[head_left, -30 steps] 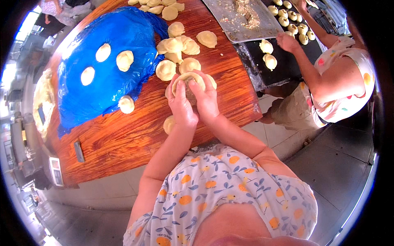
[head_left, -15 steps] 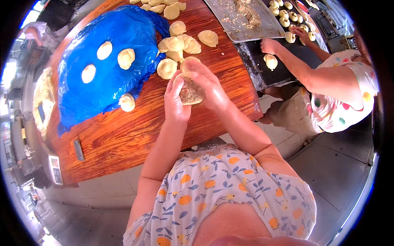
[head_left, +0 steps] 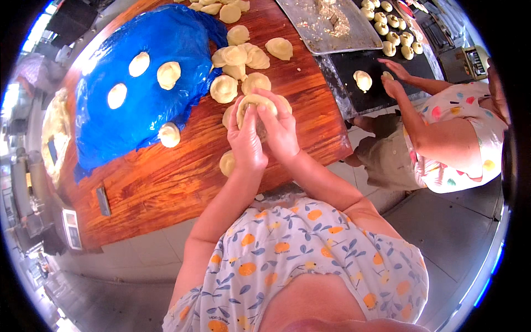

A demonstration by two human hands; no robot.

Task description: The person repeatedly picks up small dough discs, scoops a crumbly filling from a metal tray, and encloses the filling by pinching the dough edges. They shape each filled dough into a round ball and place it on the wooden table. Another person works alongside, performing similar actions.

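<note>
My left hand (head_left: pixel 245 135) and my right hand (head_left: pixel 279 131) are closed around a dough round (head_left: pixel 255 101) with brownish filling partly showing, both thumbs pressed at its middle. They hold it over the wooden table (head_left: pixel 127 196). Just beyond my fingers lie pale dough rounds (head_left: pixel 224 88), some overlapping in a loose pile, and another (head_left: pixel 227 163) sits beside my left wrist. A crumpled blue plastic sheet (head_left: pixel 141 110) covers the table's left part, with several dough rounds (head_left: pixel 168 76) on it.
A metal tray (head_left: pixel 301 36) with crumbly filling stands at back right, beside a black tray (head_left: pixel 365 105) holding shaped buns (head_left: pixel 387 47). A co-worker (head_left: pixel 453 138) at right has both hands over it, one holding a dough piece. A dark bar (head_left: pixel 103 202) lies near the table's left edge.
Half a second ago the filling showed broadly in my opened grip; my fingers now wrap the dough more upright, thumbs together. The co-worker's hands have moved down and rightward on the black tray.
</note>
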